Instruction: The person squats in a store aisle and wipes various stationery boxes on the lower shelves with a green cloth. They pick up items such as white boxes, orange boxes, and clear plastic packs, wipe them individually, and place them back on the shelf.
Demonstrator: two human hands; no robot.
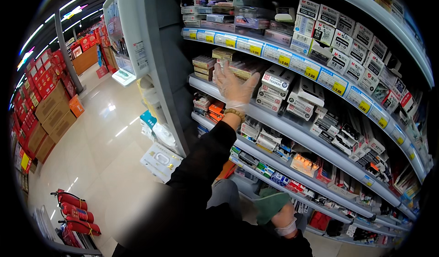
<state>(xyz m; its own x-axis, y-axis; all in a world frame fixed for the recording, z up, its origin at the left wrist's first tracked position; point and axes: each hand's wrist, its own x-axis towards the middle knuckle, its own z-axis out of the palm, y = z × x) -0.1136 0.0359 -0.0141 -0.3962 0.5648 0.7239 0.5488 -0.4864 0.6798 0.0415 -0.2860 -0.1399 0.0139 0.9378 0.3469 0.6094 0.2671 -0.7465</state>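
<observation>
My left hand (pixel 233 83), in a thin clear glove with a beaded bracelet at the wrist, is spread in front of the second shelf. Its fingers are over small stacked boxes (pixel 241 72), and whether they touch them I cannot tell. White pen boxes (pixel 274 82) stand just right of it. Low down, my right hand (pixel 284 219), gloved too, holds a green cloth (pixel 271 204) near my knee. Above, a shelf edge (pixel 253 49) bears a row of price tags under stacked white boxes (pixel 329 15).
A grey shelf post (pixel 164 68) stands left of my arm. Lower shelves (pixel 308 181) hold more stationery boxes. A white carton (pixel 161 161) lies by the post's foot. Red fire extinguishers (pixel 77 212) are at lower left, brown cartons (pixel 56 113) farther off.
</observation>
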